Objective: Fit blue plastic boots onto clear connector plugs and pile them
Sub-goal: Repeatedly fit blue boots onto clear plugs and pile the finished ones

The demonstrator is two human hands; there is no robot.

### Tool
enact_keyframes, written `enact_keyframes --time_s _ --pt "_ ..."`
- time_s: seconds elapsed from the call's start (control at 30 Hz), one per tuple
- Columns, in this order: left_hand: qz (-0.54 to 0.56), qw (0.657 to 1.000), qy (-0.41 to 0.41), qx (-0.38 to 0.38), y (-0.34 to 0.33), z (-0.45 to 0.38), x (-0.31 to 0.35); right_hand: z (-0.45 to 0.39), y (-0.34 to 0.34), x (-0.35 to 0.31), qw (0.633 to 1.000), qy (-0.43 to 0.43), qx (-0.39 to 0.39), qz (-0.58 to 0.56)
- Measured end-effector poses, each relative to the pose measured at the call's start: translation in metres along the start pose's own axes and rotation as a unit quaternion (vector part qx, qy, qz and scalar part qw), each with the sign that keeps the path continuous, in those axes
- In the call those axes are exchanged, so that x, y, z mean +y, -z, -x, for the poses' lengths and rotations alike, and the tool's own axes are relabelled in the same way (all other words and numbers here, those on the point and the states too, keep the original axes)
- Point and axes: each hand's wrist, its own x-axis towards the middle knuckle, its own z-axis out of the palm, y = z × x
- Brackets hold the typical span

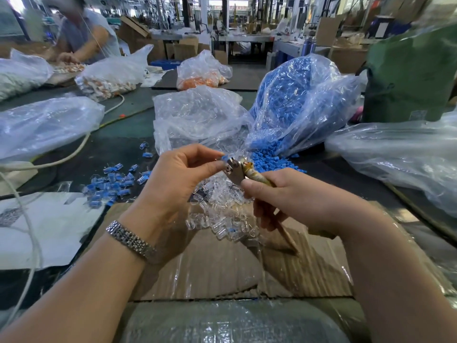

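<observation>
Now L hand (183, 169) pinches a blue boot (224, 157) at the metal tool (235, 170) head; R hand (294, 196) grip closed round tool handle. Clear plugs (222, 214) heaped below on table, finished pile (113, 184) left.

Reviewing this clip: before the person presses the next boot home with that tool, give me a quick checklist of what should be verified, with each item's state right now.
1. Left hand holds a piece at the tool's head: ok, thumb and fingers pinch something blue there.
2. Right hand has a firm hold on the metal hand tool: ok, fingers wrap its handle.
3. Boot seated squarely on a plug: cannot tell, the fingers hide it.
4. Supply of loose blue boots in reach: ok, they spill from the open bag behind the tool.
5. Supply of clear plugs: ok, a heap lies under the hands.
6. Finished pile has room: ok, it sits left on the table.
</observation>
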Motion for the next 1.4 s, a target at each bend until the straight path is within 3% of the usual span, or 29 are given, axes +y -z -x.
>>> enact_keyframes --time_s 0.07,0.13,0.23,0.3,0.43,0.53,0.73,0.87,1.07,1.23,1.4 --pt "-0.068 0.997 -0.001 0.041 0.017 -0.005 -0.003 0.002 0.008 0.004 0.998 -0.003 0.033 0.056" --pt "-0.207 0.973 0.022 0.099 0.039 -0.011 -0.009 0.003 0.016 0.009 0.983 -0.013 0.076 0.166" --pt "-0.441 0.882 0.093 0.14 0.061 -0.014 -0.015 0.002 0.016 0.014 0.962 -0.03 0.078 0.261" --pt "-0.497 0.855 0.097 0.113 0.064 -0.013 -0.013 -0.001 0.013 0.017 0.946 -0.035 0.067 0.314" --pt "-0.409 0.91 0.068 -0.029 0.049 -0.009 -0.002 -0.006 0.007 0.02 0.94 -0.038 0.053 0.335" --pt "-0.381 0.917 0.087 -0.076 0.033 -0.007 -0.006 -0.007 0.004 0.02 0.943 -0.027 0.055 0.328" --pt "-0.42 0.897 0.102 -0.095 0.023 -0.008 -0.012 -0.009 0.006 0.021 0.959 -0.026 0.075 0.273" --pt "-0.403 0.904 0.107 -0.099 0.027 -0.009 -0.012 -0.008 0.028 0.033 0.942 -0.072 0.177 0.277" --pt "-0.142 0.968 0.208 -0.025 0.031 -0.012 -0.008 -0.007 0.058 0.066 0.87 -0.258 0.266 0.325" --pt "0.012 0.969 0.246 -0.008 0.033 -0.011 -0.002 -0.005 0.066 0.081 0.86 -0.314 0.279 0.288" --pt "0.085 0.967 0.238 -0.025 0.032 -0.009 0.0 -0.005 0.066 0.084 0.863 -0.32 0.294 0.257"
